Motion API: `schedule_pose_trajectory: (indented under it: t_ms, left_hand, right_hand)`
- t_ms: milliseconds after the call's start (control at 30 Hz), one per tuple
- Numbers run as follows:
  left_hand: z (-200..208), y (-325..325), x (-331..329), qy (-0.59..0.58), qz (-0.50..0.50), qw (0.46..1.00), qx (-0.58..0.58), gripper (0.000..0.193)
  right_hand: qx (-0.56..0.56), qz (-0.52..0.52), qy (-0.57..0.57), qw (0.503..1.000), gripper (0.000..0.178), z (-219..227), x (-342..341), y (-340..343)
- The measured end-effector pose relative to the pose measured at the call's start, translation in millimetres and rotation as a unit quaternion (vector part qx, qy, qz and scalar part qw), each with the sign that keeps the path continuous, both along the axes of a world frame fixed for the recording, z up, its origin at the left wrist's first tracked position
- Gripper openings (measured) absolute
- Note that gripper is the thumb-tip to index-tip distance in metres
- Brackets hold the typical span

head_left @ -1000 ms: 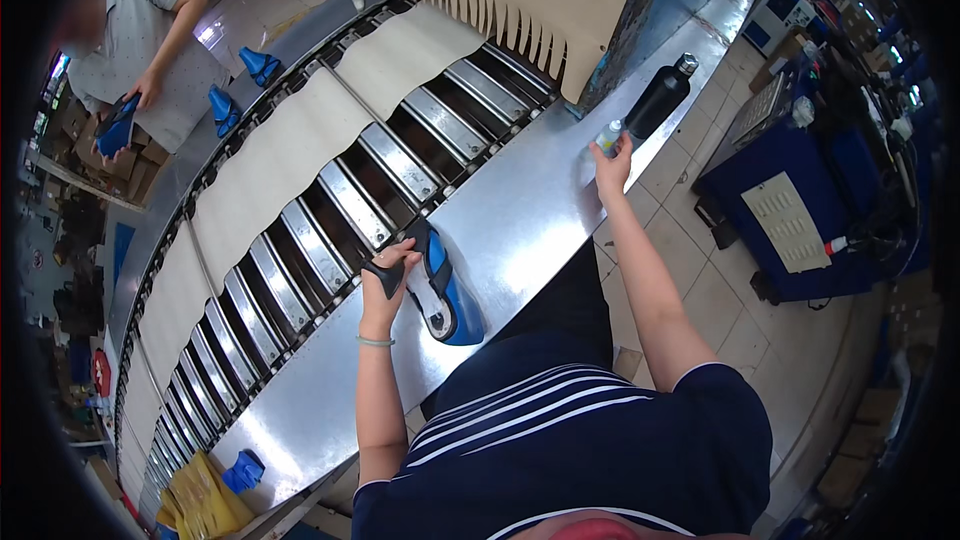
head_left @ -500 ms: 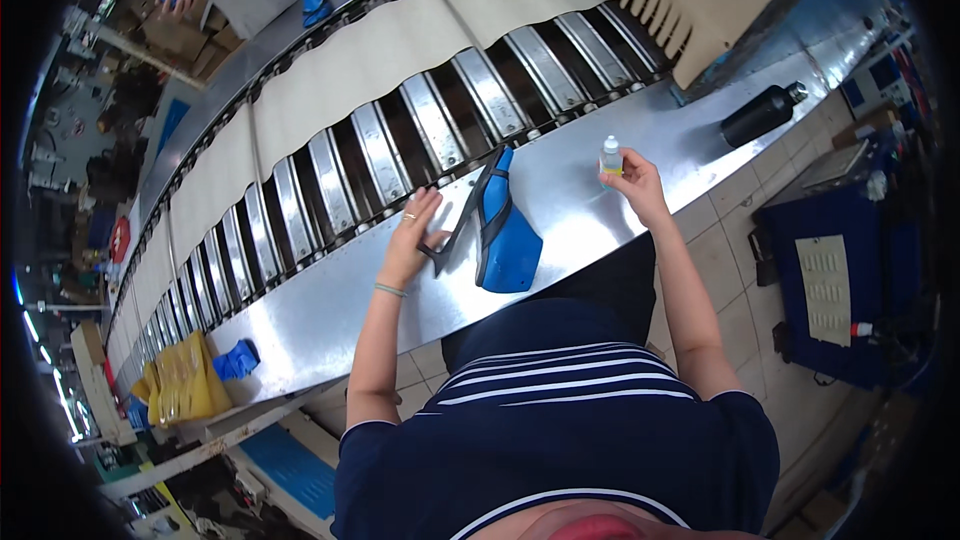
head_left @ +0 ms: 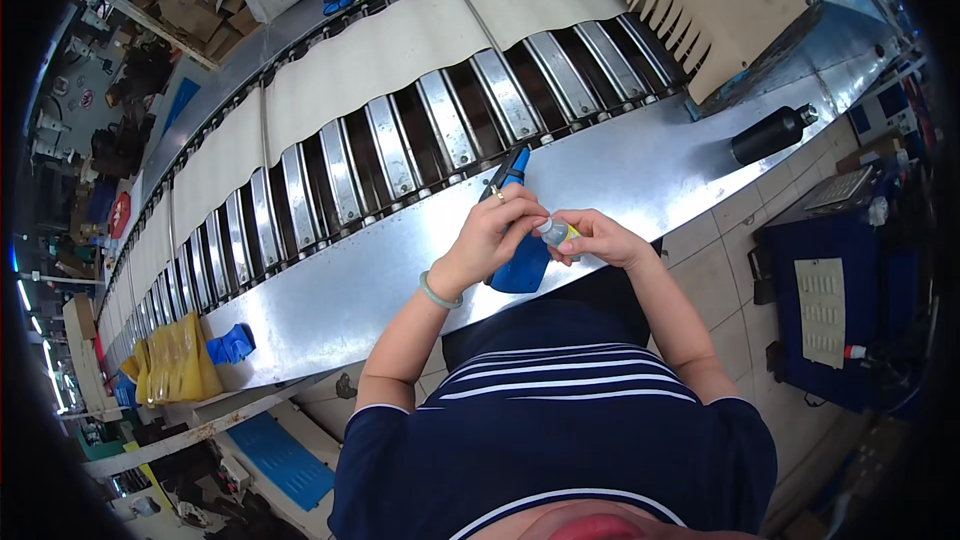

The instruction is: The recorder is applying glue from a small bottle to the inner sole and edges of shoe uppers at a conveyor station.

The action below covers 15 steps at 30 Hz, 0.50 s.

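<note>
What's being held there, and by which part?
A small bottle: the right hand holds it by its body. The left hand is at its top; whether it grips there is unclear.

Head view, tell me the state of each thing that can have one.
Small bottle, held tilted; capped or not, unclear
Right hand, closed around the small bottle
Left hand, fingers at the bottle's top
Blue shoe last, partly hidden by the hands
Black bottle, cap on
Cream sheet, wavy, over metal slats
</note>
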<state>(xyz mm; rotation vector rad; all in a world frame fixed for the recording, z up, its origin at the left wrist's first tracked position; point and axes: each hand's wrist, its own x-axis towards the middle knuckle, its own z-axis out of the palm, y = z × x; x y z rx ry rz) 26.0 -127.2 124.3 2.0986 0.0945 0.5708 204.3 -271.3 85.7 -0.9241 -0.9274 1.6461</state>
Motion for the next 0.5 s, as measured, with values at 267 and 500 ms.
schedule_pose_trajectory:
  t_ms: [267, 500]
  left_hand:
    - [0.4, -27.9, 24.5, 0.043, 0.013, 0.998, -0.032, 0.015]
    - [-25.8, -27.6, 56.4, 0.026, 0.075, 0.996, 0.03, 0.012]
  right_hand:
    - [-0.002, -0.059, 0.029, 0.998, 0.03, -18.6, 8.4, -23.2]
    - [0.049, -0.232, -0.195, 0.952, 0.039, -29.8, 5.7, -24.3]
